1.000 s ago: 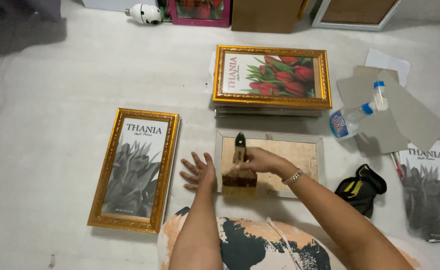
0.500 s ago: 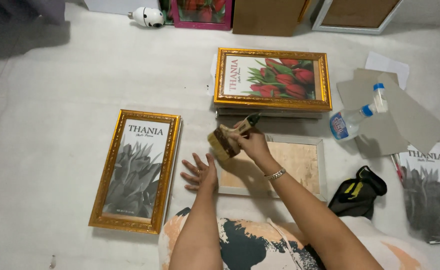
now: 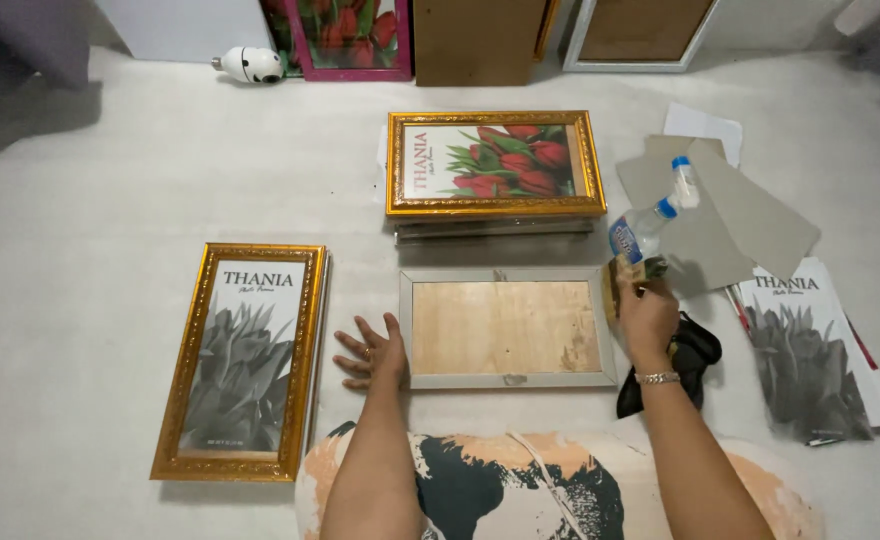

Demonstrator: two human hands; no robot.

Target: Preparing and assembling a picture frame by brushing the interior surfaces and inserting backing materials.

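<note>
A picture frame (image 3: pixel 506 328) lies face down on the floor before me, its bare wooden backing up. My left hand (image 3: pixel 372 351) rests flat with spread fingers at the frame's left edge. My right hand (image 3: pixel 645 312) is just past the frame's right edge, closed around a paintbrush (image 3: pixel 628 275) whose bristles point away from me. A plastic water bottle (image 3: pixel 653 214) with a blue cap lies just beyond the brush.
A gold frame with a grey flower print (image 3: pixel 242 357) lies at the left. A gold frame with red tulips (image 3: pixel 494 163) tops a stack behind. Grey cardboard sheets (image 3: pixel 735 210), loose prints (image 3: pixel 810 345) and a black tool (image 3: pixel 688 362) lie at the right.
My right hand has lifted the brush off the wooden backing and carried it to the right, beside the bottle. My left hand has stayed at the frame's left edge.
</note>
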